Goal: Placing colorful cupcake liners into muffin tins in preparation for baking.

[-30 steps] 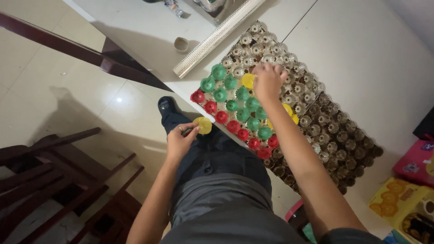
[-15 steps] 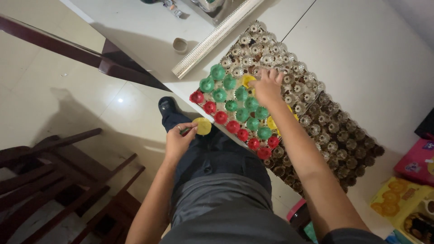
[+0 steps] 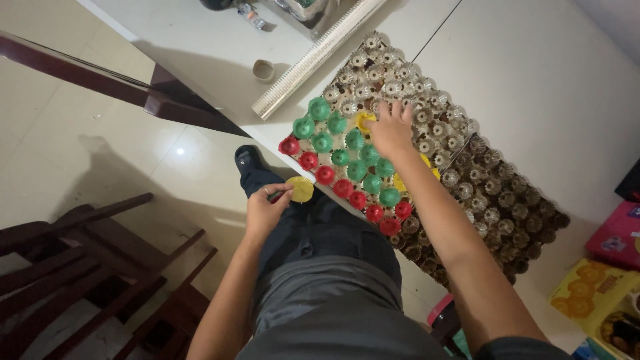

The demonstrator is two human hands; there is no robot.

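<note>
1. My right hand (image 3: pixel 392 128) lies palm-down on the baking tray of small fluted moulds (image 3: pixel 493 193), fingers spread, the fingertips touching a yellow paper cup (image 3: pixel 364 121) set in one mould towards the far left of the tray.
2. My left hand (image 3: pixel 265 211) hangs over my lap, well short of the tray, and pinches a stack of yellow paper cups (image 3: pixel 301 189) between thumb and forefinger; the other fingers are curled in.
3. The tray sits on a white table (image 3: pixel 547 73) and runs from far left to near right. Its near left end is filled: red paper cups (image 3: pixel 325 175) line the near edge, and green paper cups (image 3: pixel 322 141) sit in the rows behind them.
4. My right forearm (image 3: pixel 447 227) crosses over the filled part and hides several moulds; a few more yellow cups (image 3: pixel 427 161) peep out on either side of my wrist.
5. The moulds to the right and at the far end stand bare and metallic.
6. Beyond the tray's far left corner a long ribbed roll (image 3: pixel 313 60) lies slantwise on the table, with a small tape roll (image 3: pixel 264 69) just beside it.
7. Dark wooden chairs (image 3: pixel 87 267) stand on the tiled floor (image 3: pixel 87 133) to my left, and my black shoe (image 3: pixel 248 160) shows below the table edge.
8. A yellow box (image 3: pixel 590 293) and a pink package (image 3: pixel 617 237) lie at the near right.
</note>
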